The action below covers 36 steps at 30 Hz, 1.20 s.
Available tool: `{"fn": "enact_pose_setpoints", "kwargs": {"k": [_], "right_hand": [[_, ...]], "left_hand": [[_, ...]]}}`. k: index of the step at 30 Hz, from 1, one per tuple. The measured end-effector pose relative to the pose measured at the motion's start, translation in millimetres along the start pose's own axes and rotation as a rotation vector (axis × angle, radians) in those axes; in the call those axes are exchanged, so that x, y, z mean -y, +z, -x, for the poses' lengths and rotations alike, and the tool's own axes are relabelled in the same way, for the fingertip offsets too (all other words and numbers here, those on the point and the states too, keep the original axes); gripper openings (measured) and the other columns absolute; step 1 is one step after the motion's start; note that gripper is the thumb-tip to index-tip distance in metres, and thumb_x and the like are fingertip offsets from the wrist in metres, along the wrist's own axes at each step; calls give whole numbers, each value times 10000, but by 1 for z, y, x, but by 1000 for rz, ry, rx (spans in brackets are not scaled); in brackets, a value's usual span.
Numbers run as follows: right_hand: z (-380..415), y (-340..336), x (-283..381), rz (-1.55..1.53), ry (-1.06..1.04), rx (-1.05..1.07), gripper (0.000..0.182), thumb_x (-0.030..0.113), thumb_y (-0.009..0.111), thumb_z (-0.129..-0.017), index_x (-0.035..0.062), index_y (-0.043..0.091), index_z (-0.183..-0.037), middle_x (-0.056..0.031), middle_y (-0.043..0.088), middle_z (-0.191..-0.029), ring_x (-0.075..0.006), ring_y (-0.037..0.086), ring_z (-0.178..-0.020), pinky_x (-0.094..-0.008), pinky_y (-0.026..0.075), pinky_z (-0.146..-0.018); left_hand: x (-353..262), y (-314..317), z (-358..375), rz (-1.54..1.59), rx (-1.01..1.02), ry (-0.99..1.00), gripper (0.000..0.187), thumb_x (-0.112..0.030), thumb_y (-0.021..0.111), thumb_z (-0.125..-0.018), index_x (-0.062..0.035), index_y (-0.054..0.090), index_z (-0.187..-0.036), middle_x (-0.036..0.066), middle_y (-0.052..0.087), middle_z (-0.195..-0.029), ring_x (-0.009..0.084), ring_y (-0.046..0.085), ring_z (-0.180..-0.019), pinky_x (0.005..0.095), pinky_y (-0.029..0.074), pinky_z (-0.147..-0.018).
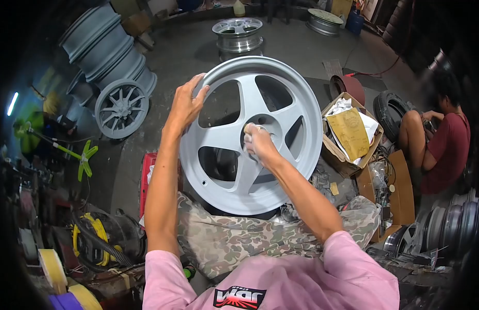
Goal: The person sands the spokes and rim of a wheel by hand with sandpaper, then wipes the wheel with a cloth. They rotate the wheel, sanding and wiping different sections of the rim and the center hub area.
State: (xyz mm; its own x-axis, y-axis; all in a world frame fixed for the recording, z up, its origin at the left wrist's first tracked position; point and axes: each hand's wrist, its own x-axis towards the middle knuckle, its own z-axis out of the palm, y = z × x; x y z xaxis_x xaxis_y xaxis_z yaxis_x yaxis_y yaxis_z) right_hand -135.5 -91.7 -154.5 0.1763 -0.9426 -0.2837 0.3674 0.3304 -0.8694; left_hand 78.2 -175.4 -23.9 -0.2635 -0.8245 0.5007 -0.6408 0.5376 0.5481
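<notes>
Pink cloth shirt [301, 284] is closest, at 6 o'clock, with patchy green and brown camouflage cloth [224, 232] past it. Just beyond is a big, round, pale grey wheel [249, 93] with five flat spokes. It looks smooth and dull, and being round, it has no long side. The left hand [188, 101] touches its rim at 10 o'clock, fingers a bit bent; how hard they grip, I cannot tell. The right hand [258, 143] is nearer the middle and touches it, fingers bunched; I cannot tell if they hold something small. One spoke runs from there toward 6 o'clock. A brown cardboard box [344, 166] of papers sits at 3 o'clock.
</notes>
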Motion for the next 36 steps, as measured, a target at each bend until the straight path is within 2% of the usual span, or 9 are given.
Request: {"fn": "enact_pose_setpoints", "kwargs": {"k": [1, 4, 8, 11, 16, 21, 27, 33, 36], "right_hand": [[13, -8, 2, 1, 2, -1, 358, 320, 400, -1078, 100, 516, -819, 15, 447, -689, -100, 438, -565, -292, 339, -498], [59, -31, 2, 969, -399, 125, 435, 317, 361, -1077, 17, 674, -1111, -191, 643, -899, -379, 642, -928, -472, 484, -818], [70, -26, -3, 1239, -599, -27, 413, 295, 381, -1080, 9, 679, -1069, -234, 642, -999, -431, 642, -909, -525, 498, -827], [57, 3, -15, 1459, -479, -39, 394, 281, 396, -1073, -1, 665, -1019, -255, 643, -975, -454, 650, -849, -529, 521, -790], [65, -35, 0, 1484, -369, 68, 348, 244, 425, -1050, -4, 660, -989, -245, 650, -956, -447, 662, -800, -548, 516, -756], [66, -17, 20, 1490, -911, 117, 271, 201, 485, -1016, 11, 650, -915, -190, 621, -902, -392, 628, -791, -518, 464, -747], [70, -18, -7, 1751, -579, -8, 265, 224, 501, -1013, 44, 692, -983, -158, 625, -1009, -343, 647, -821, -495, 475, -736], [84, -48, 5, 1326, -592, -9, 345, 262, 471, -1045, -17, 672, -1019, -213, 614, -944, -428, 630, -900, -524, 490, -833], [72, -50, -18, 1628, -646, -104, 279, 253, 522, -1012, 32, 690, -989, -171, 620, -912, -364, 641, -854, -499, 485, -742]], "left_hand": [[1, 0, -1, 1, 0, -2, 427, -214, 654, -977, 6, 602, -1340, 236, 722, -1064, 285, 709, -907, 364, 522, -859], [9, 1, -1, 1, -15, 39, 428, -221, 653, -980, 3, 602, -1341, 237, 723, -1068, 279, 707, -913, 366, 522, -864], [9, 2, -1, 11, -17, 63, 433, -239, 652, -985, -4, 603, -1345, 234, 724, -1081, 267, 703, -919, 366, 522, -866], [0, -4, -3, 36, 34, -57, 436, -248, 651, -987, -13, 606, -1352, 220, 728, -1115, 273, 703, -936, 359, 520, -869], [2, -2, 0, 36, 8, -6, 439, -249, 650, -988, -13, 604, -1356, 215, 732, -1089, 242, 701, -906, 355, 527, -853], [-1, -3, 1, 58, 26, -19, 435, -245, 648, -988, -10, 606, -1351, 224, 725, -1121, 270, 710, -945, 365, 523, -884], [0, -4, 2, 70, 12, -33, 420, -236, 650, -983, -13, 617, -1337, 230, 728, -1111, 285, 716, -938, 374, 523, -882], [4, -1, -1, 54, 2, 7, 418, -237, 654, -979, -23, 618, -1337, 232, 724, -1123, 288, 712, -981, 370, 519, -893], [1, -5, 0, 68, -3, -4, 416, -237, 655, -979, -22, 619, -1334, 233, 723, -1118, 284, 710, -981, 372, 518, -883]]}}
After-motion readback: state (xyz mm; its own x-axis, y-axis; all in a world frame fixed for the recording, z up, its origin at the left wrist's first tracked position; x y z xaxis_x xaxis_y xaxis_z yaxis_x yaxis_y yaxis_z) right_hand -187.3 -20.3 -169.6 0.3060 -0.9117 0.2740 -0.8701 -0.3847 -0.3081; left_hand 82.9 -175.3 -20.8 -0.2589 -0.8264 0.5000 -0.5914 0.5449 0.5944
